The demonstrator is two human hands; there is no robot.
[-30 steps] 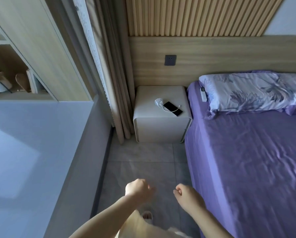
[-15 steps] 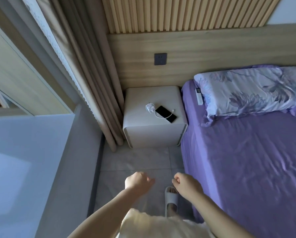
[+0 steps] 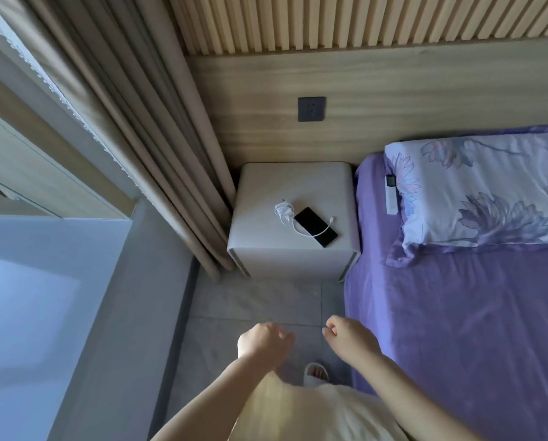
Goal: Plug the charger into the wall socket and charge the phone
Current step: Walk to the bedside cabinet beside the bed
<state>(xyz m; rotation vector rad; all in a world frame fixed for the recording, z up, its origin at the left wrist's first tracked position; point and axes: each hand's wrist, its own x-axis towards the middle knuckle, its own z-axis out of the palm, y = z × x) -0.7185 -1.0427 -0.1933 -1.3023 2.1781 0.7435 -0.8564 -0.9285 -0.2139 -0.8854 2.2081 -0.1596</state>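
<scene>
A black phone [image 3: 315, 226] lies face up on the white bedside table [image 3: 266, 249]. A white charger [image 3: 283, 211] sits just left of it, and its white cable [image 3: 311, 233] curls over the phone. The dark wall socket [image 3: 311, 108] is set in the wooden panel above the table, with nothing plugged in. My left hand [image 3: 261, 340] and my right hand [image 3: 350, 337] hover low over the floor, well short of the table. Both have curled fingers and hold nothing.
A bed with a purple sheet [image 3: 457, 313] and a flowered pillow [image 3: 482, 189] fills the right side. A white remote [image 3: 391, 198] lies beside the pillow. Beige curtains [image 3: 132, 122] hang left of the table. A grey ledge [image 3: 107, 313] borders the narrow tiled floor [image 3: 253, 300]. A slipper [image 3: 315, 374] shows below.
The view has moved closer to the bedside table and socket, which now look larger. Both hands stay curled in front of me, holding nothing.
</scene>
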